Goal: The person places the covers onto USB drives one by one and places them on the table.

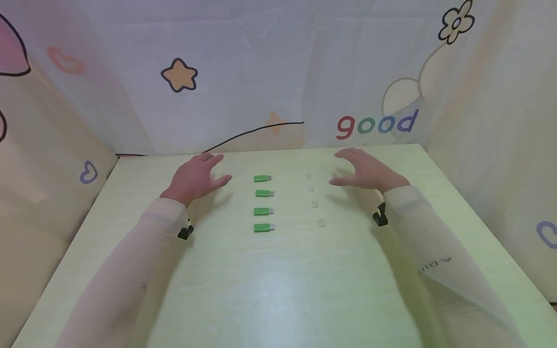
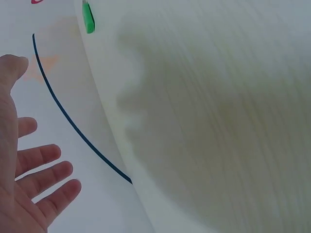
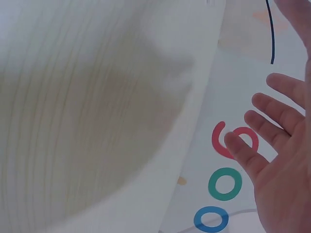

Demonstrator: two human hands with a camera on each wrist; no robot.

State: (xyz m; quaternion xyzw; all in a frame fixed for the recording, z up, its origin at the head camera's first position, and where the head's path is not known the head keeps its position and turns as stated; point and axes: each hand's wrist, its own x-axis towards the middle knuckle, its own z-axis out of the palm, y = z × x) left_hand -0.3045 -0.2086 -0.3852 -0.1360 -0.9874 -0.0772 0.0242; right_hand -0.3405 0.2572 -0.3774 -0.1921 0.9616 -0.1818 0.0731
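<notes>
Several green USB sticks (image 1: 262, 211) lie in a column on the table, their metal plugs pointing right. To the right of them runs a second column of small clear caps (image 1: 315, 204), one roughly level with each stick. My left hand (image 1: 197, 176) hovers over the table left of the sticks, fingers spread and holding nothing. Over the right side, my right hand (image 1: 365, 170) is likewise spread and holds nothing, its thumb and fingertips close to the caps. In the left wrist view one green USB stick (image 2: 88, 18) shows near the top edge.
The pale wood-grain table (image 1: 278, 285) meets a printed cloth (image 1: 243, 63) at its back edge, with more cloth at both sides. A black band piece (image 1: 185, 230) hangs at the left wrist, another black piece (image 1: 380, 215) at the right.
</notes>
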